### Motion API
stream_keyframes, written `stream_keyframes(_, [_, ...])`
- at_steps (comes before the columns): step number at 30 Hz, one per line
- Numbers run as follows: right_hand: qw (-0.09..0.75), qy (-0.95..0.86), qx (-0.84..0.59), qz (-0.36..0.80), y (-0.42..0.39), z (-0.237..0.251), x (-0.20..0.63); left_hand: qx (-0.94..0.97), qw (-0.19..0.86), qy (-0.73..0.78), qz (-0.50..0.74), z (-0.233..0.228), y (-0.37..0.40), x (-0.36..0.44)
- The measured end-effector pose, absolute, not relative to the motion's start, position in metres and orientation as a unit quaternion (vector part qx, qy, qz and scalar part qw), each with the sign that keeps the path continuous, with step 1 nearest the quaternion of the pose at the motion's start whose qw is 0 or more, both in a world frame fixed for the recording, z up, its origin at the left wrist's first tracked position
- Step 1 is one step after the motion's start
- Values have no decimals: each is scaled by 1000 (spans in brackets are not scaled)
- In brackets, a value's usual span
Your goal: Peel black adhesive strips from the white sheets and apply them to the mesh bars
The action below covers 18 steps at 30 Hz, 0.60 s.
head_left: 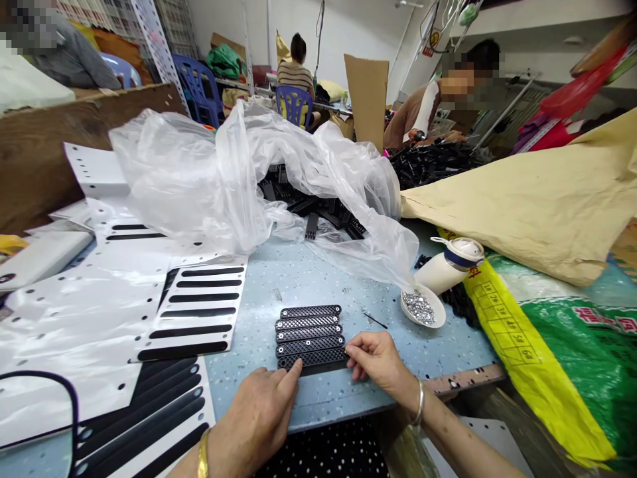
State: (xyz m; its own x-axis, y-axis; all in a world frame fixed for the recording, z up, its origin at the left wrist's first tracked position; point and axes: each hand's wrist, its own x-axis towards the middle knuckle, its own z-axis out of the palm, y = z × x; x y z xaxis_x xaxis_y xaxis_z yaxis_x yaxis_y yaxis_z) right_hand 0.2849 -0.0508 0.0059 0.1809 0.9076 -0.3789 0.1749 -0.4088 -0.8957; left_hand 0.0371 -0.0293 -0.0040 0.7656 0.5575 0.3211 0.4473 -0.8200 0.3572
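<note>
Several black strips with a cross-hatched surface (pixel 308 335) lie side by side in a block on the table, with small silvery dots at their ends. The index finger of my left hand (pixel 266 405) is stretched out and touches the left end of the nearest strip; its other fingers are partly curled and hold nothing visible. At that strip's right end, my right hand (pixel 378 365) has thumb and index finger pinched together. Anything between those fingertips is too small to name. A white bowl (pixel 436 316) of small shiny metal pieces stands to the right, beyond my right hand.
A white bottle (pixel 450 265) leans behind the bowl. Clear plastic sheeting (pixel 233 179) holds black parts (pixel 318 206) at the back. White sheets with black strips (pixel 199 299) cover the left. A yellow-green sack (pixel 537 358) hangs right. Several people sit beyond the table (pixel 259 292).
</note>
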Motion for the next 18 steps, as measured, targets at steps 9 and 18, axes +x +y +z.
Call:
stream_keyframes(9, [323,-404,-654,553,-43,10,294,931,142,273,197,-6,-30,36])
stream_keyframes(18, [268,-448,-639,565,-34,12,302,931,146,272,197,-8,-29,36])
